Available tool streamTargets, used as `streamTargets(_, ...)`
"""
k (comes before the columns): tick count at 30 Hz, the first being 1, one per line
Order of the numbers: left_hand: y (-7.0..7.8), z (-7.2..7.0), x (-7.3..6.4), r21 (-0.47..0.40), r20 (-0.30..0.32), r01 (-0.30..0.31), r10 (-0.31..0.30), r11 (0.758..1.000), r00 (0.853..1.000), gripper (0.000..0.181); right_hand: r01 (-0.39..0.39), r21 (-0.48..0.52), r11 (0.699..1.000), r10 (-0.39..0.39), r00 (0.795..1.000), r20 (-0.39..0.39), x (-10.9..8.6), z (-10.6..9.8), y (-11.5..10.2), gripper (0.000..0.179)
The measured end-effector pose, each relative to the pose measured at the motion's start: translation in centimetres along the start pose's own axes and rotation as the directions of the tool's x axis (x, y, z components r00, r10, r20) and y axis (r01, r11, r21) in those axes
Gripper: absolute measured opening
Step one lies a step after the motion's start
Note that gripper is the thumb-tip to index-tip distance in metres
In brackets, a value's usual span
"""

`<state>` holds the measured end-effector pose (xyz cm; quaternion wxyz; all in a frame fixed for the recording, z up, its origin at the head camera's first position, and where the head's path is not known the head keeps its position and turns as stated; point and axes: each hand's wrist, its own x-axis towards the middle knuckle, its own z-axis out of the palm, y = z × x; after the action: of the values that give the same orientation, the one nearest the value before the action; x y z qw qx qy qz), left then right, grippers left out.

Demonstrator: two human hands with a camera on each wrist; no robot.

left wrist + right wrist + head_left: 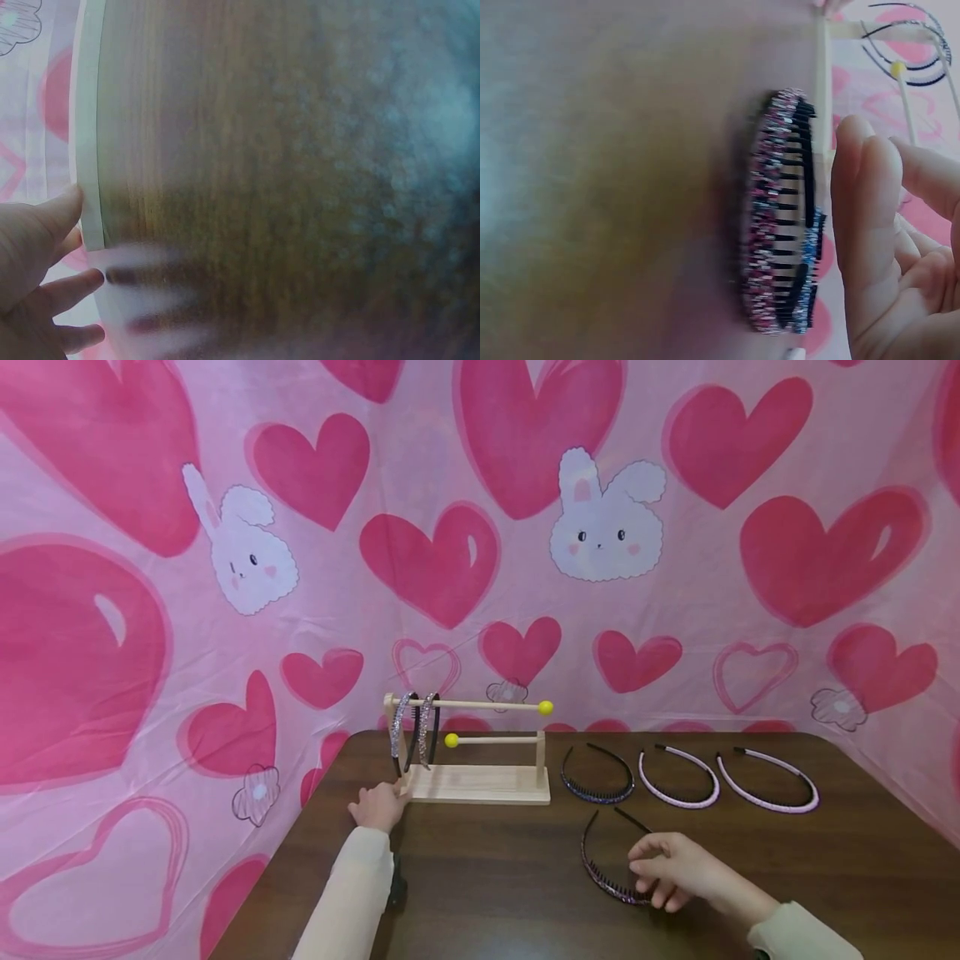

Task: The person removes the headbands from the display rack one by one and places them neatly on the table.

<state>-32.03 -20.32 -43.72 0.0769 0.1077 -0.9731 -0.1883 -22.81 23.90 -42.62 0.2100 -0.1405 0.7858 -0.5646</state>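
My left hand (pixel 378 807) is at the left end of a light wooden headband stand (pixel 480 785); in the left wrist view its thumb and forefinger pinch the end of the base (pixel 88 150). Two glittery toothed headbands (pixel 424 731) hang on the stand's upper rod, near its left post. My right hand (pixel 678 870) hovers just above a pink-and-silver glitter headband (pixel 611 885) lying on the table. Its fingers are loosely bent and hold nothing. In the right wrist view, the fingers appear apart from that headband's row of black teeth (pixel 784 217).
Behind it lie a dark blue glitter headband (pixel 597 796) and two pale pink headbands (pixel 678 802), spaced out to the right. Yellow balls (pixel 546 707) cap the stand's rods. The brown table (pixel 480 877) ends against a pink heart-and-rabbit cloth (pixel 517 568).
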Motion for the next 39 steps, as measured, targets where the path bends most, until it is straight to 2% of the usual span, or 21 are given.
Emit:
streamTargets(4, 0.0, 0.2, 0.1, -0.004, -0.004, 0.004, -0.004, 1.0, 1.0, 0.043, 0.034, -0.023, 0.999, -0.034, 0.999, -0.01, 0.5, -0.5, -1.2, 0.035)
streamTargets(11, -0.2, 0.3, 0.1, -0.008, -0.004, 0.005, -0.005, 1.0, 1.0, 0.043, 0.102, -0.086, 0.991, -0.104, 0.994, -0.024, 2.0, -1.1, -4.6, 0.036)
streamTargets(24, -0.1, 0.2, 0.1, -0.023, 0.007, 0.011, -0.011, 1.0, 1.0, 0.045, 0.178, -0.163, 0.97, -0.19, 0.98, -0.059, 5.8, -1.8, -9.9, 0.035)
streamTargets(29, -0.1, 0.1, 0.0, -0.022, 0.003, 0.007, -0.007, 1.0, 1.0, 0.045, 0.191, -0.19, 0.963, -0.212, 0.973, -0.094, 7.4, -1.4, -11.8, 0.041)
streamTargets(33, -0.1, -0.1, -0.1, -0.015, 0.001, 0.007, -0.007, 1.0, 1.0, 0.045, 0.219, -0.172, 0.96, -0.239, 0.965, -0.109, 9.0, -0.7, -13.2, 0.05)
streamTargets(39, 0.0, -0.1, -0.2, -0.014, 0.005, 0.008, -0.008, 1.0, 1.0, 0.045, 0.237, -0.161, 0.958, -0.258, 0.958, -0.128, 11.5, 0.7, -15.1, 0.051)
